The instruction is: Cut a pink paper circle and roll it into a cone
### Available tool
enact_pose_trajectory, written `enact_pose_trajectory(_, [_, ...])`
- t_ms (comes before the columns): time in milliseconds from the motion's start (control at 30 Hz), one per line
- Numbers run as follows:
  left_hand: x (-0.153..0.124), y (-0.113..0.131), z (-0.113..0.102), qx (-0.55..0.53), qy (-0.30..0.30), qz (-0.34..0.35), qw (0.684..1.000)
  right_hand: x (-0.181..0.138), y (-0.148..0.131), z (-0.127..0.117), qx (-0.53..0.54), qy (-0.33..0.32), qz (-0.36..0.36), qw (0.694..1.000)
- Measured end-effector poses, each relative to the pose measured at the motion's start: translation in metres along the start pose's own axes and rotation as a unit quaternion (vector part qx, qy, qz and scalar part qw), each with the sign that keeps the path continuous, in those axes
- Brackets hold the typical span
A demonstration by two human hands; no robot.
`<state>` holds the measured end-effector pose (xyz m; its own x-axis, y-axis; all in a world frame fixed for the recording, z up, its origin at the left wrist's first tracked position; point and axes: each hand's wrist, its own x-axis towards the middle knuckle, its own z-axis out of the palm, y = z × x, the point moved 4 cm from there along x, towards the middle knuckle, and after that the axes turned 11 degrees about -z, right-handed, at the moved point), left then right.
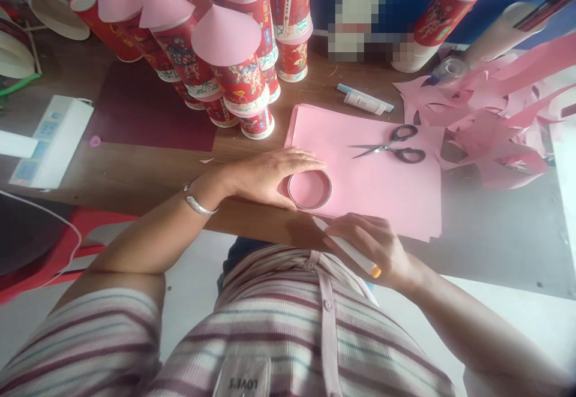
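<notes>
On pink rectangular paper stack (382, 187), left hand (270, 175) half-curled, bracing thin dark-edged ring (330, 189); right hand (366, 241) closed round white orange-ended pen (355, 254). Probably positioning; tracing needed ring steady.

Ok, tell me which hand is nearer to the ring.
Left. The left hand is cupped around the left side of the ring; the right hand is apart from it, lower and to the right in the picture, holding a white pen.
</notes>
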<state>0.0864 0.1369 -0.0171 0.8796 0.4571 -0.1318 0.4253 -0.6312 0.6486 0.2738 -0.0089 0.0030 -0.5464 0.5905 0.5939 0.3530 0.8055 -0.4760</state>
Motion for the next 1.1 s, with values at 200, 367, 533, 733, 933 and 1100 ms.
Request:
enact_pose_trajectory(200, [0.001, -0.002, 0.001, -0.006, -0.011, 0.006, 1.000, 0.001, -0.003, 0.012, -0.051, -0.024, -0.030, 0.998])
enact_pose_trajectory(367, [0.002, -0.004, 0.002, -0.009, -0.012, 0.001, 1.000, 0.001, -0.003, 0.015, -0.075, -0.030, -0.043, 0.996])
enact_pose_trajectory(533, [0.002, -0.004, 0.001, -0.009, -0.019, -0.003, 1.000, 0.002, -0.002, 0.018, -0.084, -0.023, -0.039, 0.995])
enact_pose_trajectory(733, [0.002, -0.002, 0.001, -0.013, -0.020, -0.007, 1.000, 0.002, 0.000, 0.021, -0.086, -0.030, -0.034, 0.995])
enact_pose_trajectory(933, [0.002, -0.002, 0.000, -0.015, -0.015, -0.006, 1.000, 0.000, 0.002, 0.022, -0.084, -0.035, -0.035, 0.995])
enact_pose_trajectory(1100, [0.002, -0.001, 0.000, -0.015, -0.028, -0.016, 0.999, -0.004, 0.002, 0.021, -0.086, -0.036, -0.021, 0.995])
